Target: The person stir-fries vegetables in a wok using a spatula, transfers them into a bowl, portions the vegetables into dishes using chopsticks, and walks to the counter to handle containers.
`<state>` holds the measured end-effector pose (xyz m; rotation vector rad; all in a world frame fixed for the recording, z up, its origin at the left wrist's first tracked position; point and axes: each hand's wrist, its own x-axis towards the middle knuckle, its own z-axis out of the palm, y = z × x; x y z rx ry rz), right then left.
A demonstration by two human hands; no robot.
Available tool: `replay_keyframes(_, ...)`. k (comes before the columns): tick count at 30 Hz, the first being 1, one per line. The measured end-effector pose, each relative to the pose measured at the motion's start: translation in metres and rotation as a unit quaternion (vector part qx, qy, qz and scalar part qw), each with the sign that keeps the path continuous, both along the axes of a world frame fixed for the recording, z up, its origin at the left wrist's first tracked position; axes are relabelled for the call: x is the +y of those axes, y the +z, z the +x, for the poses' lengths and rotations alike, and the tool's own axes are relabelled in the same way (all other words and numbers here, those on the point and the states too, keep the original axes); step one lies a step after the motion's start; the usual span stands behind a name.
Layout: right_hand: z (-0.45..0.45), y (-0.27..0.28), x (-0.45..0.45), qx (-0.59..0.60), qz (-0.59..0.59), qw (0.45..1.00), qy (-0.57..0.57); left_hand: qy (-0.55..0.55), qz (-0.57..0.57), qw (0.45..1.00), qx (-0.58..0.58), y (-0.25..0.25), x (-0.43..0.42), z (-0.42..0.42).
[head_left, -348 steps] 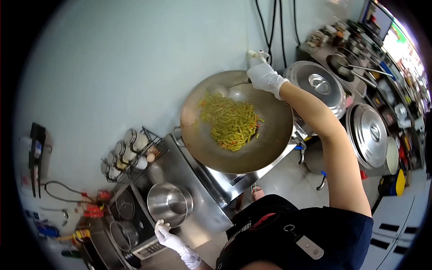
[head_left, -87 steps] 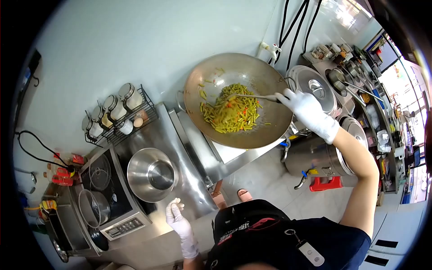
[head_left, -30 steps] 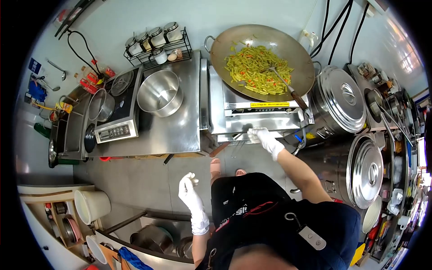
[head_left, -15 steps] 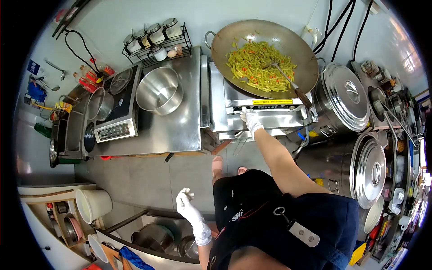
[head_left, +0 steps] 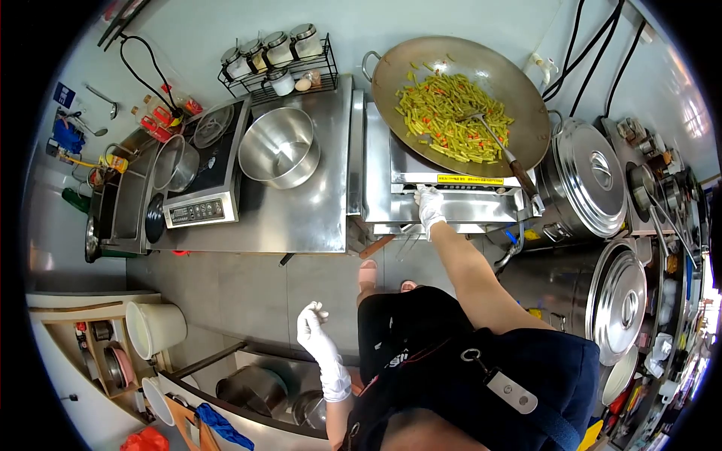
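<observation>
My right hand (head_left: 429, 206), in a white glove, reaches to the front control panel (head_left: 470, 188) of the cooker under the wok. Its fingers are bent together at the panel's left end; what they grip there is hidden. My left hand (head_left: 312, 325), also gloved in white, hangs in the air over the floor, fingers loosely curled and nothing in them. On the cooker sits a large wok (head_left: 391, 90) holding chopped green vegetables (head_left: 451, 113) with red bits. A spatula (head_left: 499, 140) rests in it, its wooden handle over the near right rim.
A steel pot (head_left: 280, 161) stands on the counter left of the wok, beside an induction cooker (head_left: 197, 213). Behind them is a rack of spice jars (head_left: 278, 49). Large lidded pots (head_left: 594, 173) crowd the right. A white bucket (head_left: 154, 328) is at lower left.
The view has shifted, so the wok and counter appear a little farther right. My right hand stays at the cooker's panel, and my left hand hangs much as before.
</observation>
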<state>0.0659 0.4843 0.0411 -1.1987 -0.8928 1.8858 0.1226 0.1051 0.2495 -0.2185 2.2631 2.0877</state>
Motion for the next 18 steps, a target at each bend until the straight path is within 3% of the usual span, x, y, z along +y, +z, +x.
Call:
replay_keyframes(4, -0.003, 0.004, -0.010, -0.020, 0.050, 0.998, -0.014, -0.014, -0.003, 1.000, 0.000, -0.002, 0.003, -0.003)
replay_keyframes(5, -0.010, -0.029, -0.001, -0.024, 0.081, 0.996, -0.036, -0.024, 0.000, 1.000, -0.002, -0.003, 0.003, -0.005)
replay_keyframes(6, -0.013, -0.027, 0.001, -0.018, 0.076, 0.996, -0.032, -0.024, 0.000, 1.000, 0.001, -0.001, 0.003, -0.005)
replay_keyframes(9, 0.006, -0.002, 0.004, 0.019, -0.025, 0.998, 0.053, -0.030, -0.012, 0.999, 0.006, 0.005, -0.004, -0.013)
replay_keyframes(11, 0.018, -0.017, 0.016, -0.045, -0.051, 0.983, 0.172, -0.019, 0.001, 1.000, 0.009, 0.016, -0.014, -0.031)
replay_keyframes(12, 0.032, -0.044, 0.023, -0.128, 0.147, 0.953, 0.230, -0.010, 0.004, 1.000, 0.017, 0.022, -0.020, -0.046)
replay_keyframes(13, 0.041, -0.061, 0.021, -0.198, 0.345, 0.877, 0.268, -0.005, 0.009, 1.000, 0.025, 0.027, -0.026, -0.062)
replay_keyframes(15, 0.072, -0.008, -0.005, -0.393, 0.471, 0.688, 0.387, 0.024, 0.015, 0.999, 0.046, 0.030, -0.046, -0.105)
replay_keyframes(16, 0.092, 0.025, -0.019, -0.274, 0.174, 0.827, 0.460, 0.042, 0.023, 0.998, 0.047, 0.037, -0.054, -0.130)
replay_keyframes(17, 0.109, 0.020, -0.029, -0.242, 0.109, 0.848, 0.458, 0.056, 0.018, 0.997, 0.058, 0.040, -0.065, -0.158)
replay_keyframes(18, 0.128, 0.013, -0.033, -0.254, 0.136, 0.837, 0.466, 0.070, 0.013, 0.995, 0.066, 0.040, -0.077, -0.188)
